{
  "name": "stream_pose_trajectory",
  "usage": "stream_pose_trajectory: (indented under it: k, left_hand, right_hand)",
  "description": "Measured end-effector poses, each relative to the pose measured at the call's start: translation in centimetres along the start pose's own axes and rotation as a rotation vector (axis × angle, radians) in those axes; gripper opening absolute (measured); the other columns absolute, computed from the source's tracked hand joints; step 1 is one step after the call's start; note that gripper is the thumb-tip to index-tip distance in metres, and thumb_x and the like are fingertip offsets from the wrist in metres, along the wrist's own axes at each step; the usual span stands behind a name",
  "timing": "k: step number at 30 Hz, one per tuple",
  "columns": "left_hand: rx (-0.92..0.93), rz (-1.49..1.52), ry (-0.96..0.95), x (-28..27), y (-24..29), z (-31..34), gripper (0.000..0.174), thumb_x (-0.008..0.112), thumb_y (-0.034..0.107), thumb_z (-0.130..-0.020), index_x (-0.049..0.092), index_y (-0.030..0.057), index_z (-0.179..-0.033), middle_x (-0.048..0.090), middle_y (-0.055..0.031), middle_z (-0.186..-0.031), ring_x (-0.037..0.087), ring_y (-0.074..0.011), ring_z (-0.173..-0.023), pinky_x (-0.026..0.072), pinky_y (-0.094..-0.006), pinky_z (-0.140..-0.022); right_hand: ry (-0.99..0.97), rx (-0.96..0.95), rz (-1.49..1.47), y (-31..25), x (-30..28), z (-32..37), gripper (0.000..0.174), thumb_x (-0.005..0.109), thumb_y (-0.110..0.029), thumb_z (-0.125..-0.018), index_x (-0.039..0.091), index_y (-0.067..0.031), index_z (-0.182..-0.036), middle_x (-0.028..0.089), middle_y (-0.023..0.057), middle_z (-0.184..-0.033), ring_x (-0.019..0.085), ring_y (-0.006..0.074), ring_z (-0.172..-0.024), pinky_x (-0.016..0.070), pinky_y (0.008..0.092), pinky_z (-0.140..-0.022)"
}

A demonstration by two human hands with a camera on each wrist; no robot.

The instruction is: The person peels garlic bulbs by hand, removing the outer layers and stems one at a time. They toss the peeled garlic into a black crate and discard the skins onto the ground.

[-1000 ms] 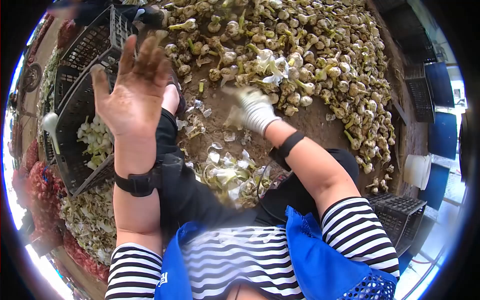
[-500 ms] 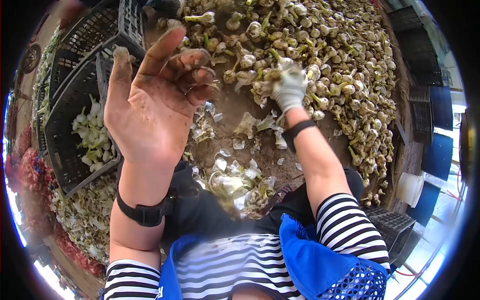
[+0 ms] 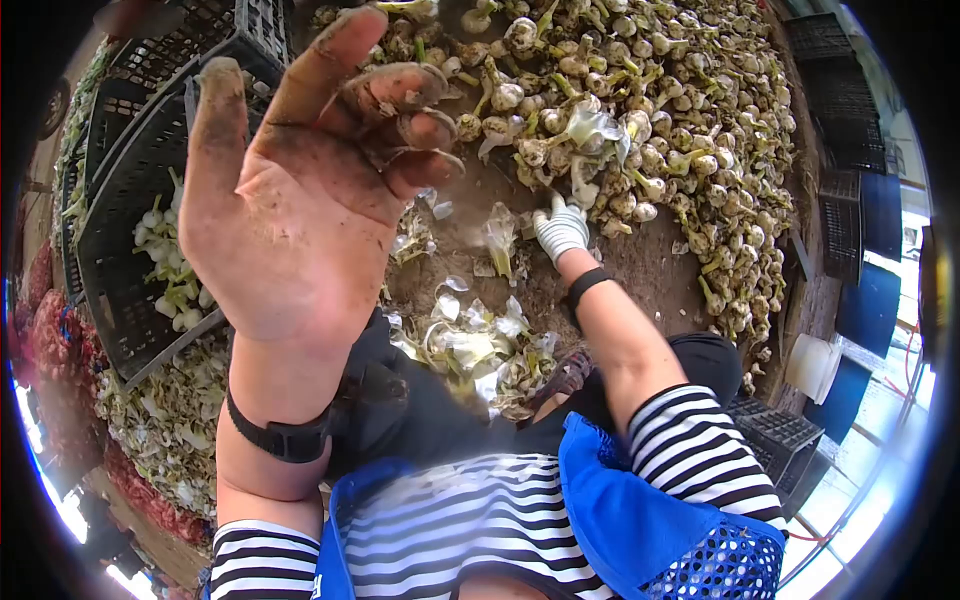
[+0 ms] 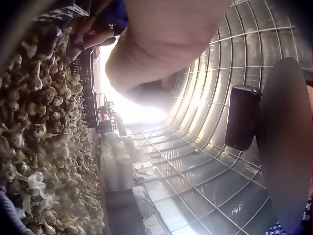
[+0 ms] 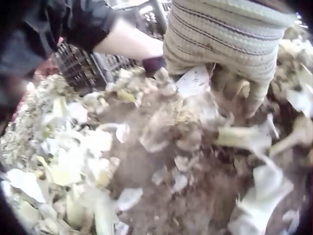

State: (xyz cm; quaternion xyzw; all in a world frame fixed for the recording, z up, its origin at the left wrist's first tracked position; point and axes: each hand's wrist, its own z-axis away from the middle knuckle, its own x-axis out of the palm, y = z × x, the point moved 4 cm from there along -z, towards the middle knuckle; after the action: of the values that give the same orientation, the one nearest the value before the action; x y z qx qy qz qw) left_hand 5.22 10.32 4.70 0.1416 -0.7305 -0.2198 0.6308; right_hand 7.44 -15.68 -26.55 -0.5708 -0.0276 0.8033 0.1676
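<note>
The right hand (image 3: pixel 561 229) has drawn back beside garlic (image 3: pixel 622 205), fingers unclear; left hand (image 3: pixel 300 190) loosely curled, empty.

One bare hand (image 3: pixel 290 225) and one gloved hand (image 3: pixel 562 230) show two black straps (image 3: pixel 286 441) between them, with one crate (image 3: pixel 118 285) of pale bulbs (image 3: pixel 165 245) at nine o'clock and one garlic heap (image 3: pixel 690 150), its bulbs too many to count, toward one.

Head view high, downward; right-wrist view low, near; left-wrist view sideways (garlic heap (image 3: pixel 705 170) also in head's)
</note>
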Motion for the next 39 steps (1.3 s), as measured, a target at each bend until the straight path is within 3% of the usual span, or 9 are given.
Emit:
stream_pose_trajectory:
  k: [5, 7, 13, 20, 24, 29, 33, 36, 39]
  left_hand:
    - [-0.144, 0.056, -0.031, 1.1, -0.1, -0.2, 0.057, 0.037, 0.046, -0.09, 0.041, 0.0029, -0.126, 0.051, -0.008, -0.099, 0.05, -0.0213, -0.091, 0.0435, -0.0346, -0.081]
    - [-0.163, 0.031, 0.022, 1.0, -0.2, 0.0, 0.057, 0.038, 0.046, -0.09, 0.041, 0.0028, -0.126, 0.051, -0.0077, -0.1, 0.049, -0.0204, -0.091, 0.0434, -0.0344, -0.081]
    - [-0.144, 0.025, 0.039, 0.9, -0.1, 0.0, 0.056, 0.037, 0.045, -0.09, 0.04, 0.0026, -0.127, 0.051, -0.0083, -0.101, 0.05, -0.0202, -0.09, 0.0441, -0.0341, -0.079]
    - [-0.157, -0.2, 0.059, -0.4, -2.0, -0.8, 0.045, 0.039, 0.037, -0.092, 0.052, -0.0007, -0.111, 0.059, -0.0093, -0.091, 0.055, -0.0188, -0.083, 0.0457, -0.031, -0.073]
    - [-0.187, -0.553, 0.232, 0.1, -4.2, -0.6, 0.038, 0.051, 0.027, -0.088, 0.052, 0.0002, -0.114, 0.059, -0.0092, -0.099, 0.056, -0.016, -0.09, 0.0457, -0.028, -0.075]
    - [0.26, -1.538, -0.19, 1.4, -6.9, 0.0, 0.072, 0.063, 0.015, -0.081, 0.02, 0.0014, -0.137, 0.036, -0.0122, -0.131, 0.038, -0.025, -0.119, 0.0289, -0.0309, -0.1]
    - [-0.039, -0.964, -0.278, 3.3, -8.9, 1.2, 0.063, 0.06, 0.001, -0.081, 0.027, 0.0034, -0.133, 0.042, -0.0058, -0.122, 0.04, -0.0127, -0.113, 0.0311, -0.0276, -0.098]
    - [-0.04, -0.753, -0.159, 3.1, -9.3, 1.3, 0.055, 0.06, 0.0, -0.08, 0.034, 0.0015, -0.128, 0.05, -0.0051, -0.112, 0.046, -0.0091, -0.102, 0.0376, -0.0221, -0.088]
    - [-0.021, -1.315, -0.193, 1.8, -10.1, 0.8, 0.048, 0.061, 0.001, -0.08, 0.04, -0.0005, -0.123, 0.052, -0.0053, -0.11, 0.048, -0.0091, -0.099, 0.0395, -0.0222, -0.086]
  right_hand:
    - [-0.384, -0.294, 0.126, -9.5, 6.4, 10.2, 0.047, 0.043, -0.037, -0.087, 0.052, -0.0003, -0.115, 0.052, 0.0269, -0.109, 0.053, 0.0329, -0.1, 0.0413, 0.0358, -0.089]
    - [-0.337, -1.055, -0.552, -12.8, 4.5, 16.4, 0.053, 0.05, -0.053, -0.08, 0.057, -0.0054, -0.101, 0.06, 0.0184, -0.088, 0.06, 0.032, -0.071, 0.0479, 0.0411, -0.074]
    - [0.56, 0.088, -0.391, -1.9, -3.7, 1.5, 0.052, 0.069, -0.03, -0.069, 0.052, -0.0031, -0.11, 0.057, 0.0173, -0.104, 0.055, 0.0313, -0.093, 0.0436, 0.0364, -0.085]
    - [-0.147, 0.046, 0.341, 2.0, -1.8, -2.8, 0.063, 0.071, -0.037, -0.065, 0.047, -0.0093, -0.116, 0.052, 0.017, -0.115, 0.047, 0.0344, -0.11, 0.0413, 0.0405, -0.09]
    - [-0.422, 0.539, -1.368, -0.6, -2.5, -1.7, 0.056, 0.06, -0.05, -0.073, 0.054, -0.0053, -0.106, 0.062, 0.0098, -0.093, 0.057, 0.0226, -0.086, 0.0435, 0.0407, -0.081]
    - [-0.815, -0.303, -1.955, -11.2, -19.3, 9.6, 0.034, 0.052, -0.036, -0.087, 0.05, -0.0103, -0.108, 0.061, 0.002, -0.087, 0.059, 0.0125, -0.079, 0.0525, 0.0294, -0.072]
    - [-0.665, -0.296, -1.735, -9.7, -23.1, 13.6, 0.037, 0.058, -0.036, -0.083, 0.056, -0.0094, -0.109, 0.062, 0.0031, -0.088, 0.06, 0.0126, -0.082, 0.0511, 0.028, -0.068]
    - [0.631, -0.793, -0.247, -8.4, -28.3, 13.5, 0.027, 0.061, -0.015, -0.077, 0.061, -0.0052, -0.103, 0.065, 0.0088, -0.076, 0.062, 0.0157, -0.071, 0.0508, 0.0273, -0.064]
    - [0.793, -0.795, -0.699, -7.5, -29.7, 14.5, 0.039, 0.053, -0.007, -0.072, 0.056, -0.0081, -0.111, 0.063, 0.0098, -0.101, 0.061, 0.0254, -0.092, 0.0405, 0.0392, -0.093]
